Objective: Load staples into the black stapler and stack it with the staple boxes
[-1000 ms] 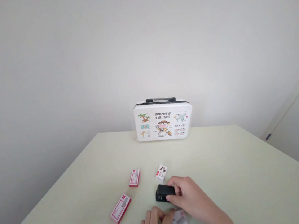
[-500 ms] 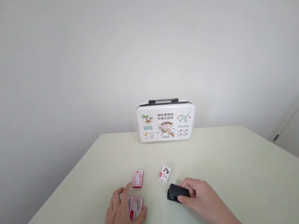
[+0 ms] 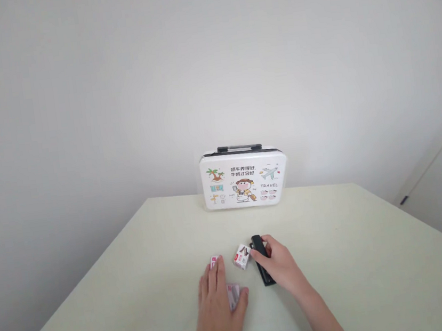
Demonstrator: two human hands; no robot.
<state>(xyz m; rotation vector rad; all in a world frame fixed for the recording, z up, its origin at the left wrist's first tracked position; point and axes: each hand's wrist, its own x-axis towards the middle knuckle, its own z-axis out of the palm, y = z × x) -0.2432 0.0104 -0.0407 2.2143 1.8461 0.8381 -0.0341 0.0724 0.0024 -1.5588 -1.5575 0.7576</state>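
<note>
My right hand (image 3: pixel 278 263) grips a black stapler (image 3: pixel 261 260) that lies on the pale table (image 3: pixel 139 283), its length pointing away from me. A small white staple box (image 3: pixel 242 256) sits just left of the stapler, close to my right thumb. My left hand (image 3: pixel 218 305) lies flat on the table, covering a red-and-white staple box (image 3: pixel 233 295) whose edge shows by my thumb. Another red-and-white box (image 3: pixel 214 262) peeks out at my left fingertips.
A white case with a black handle and cartoon travel prints (image 3: pixel 244 176) stands upright at the table's far edge against the wall. The table's edges run off to the left and right.
My right hand moved the stapler forward and turned it lengthwise beside the small white box. My left hand slid right and forward with the red-and-white box, up to the other red box.
</note>
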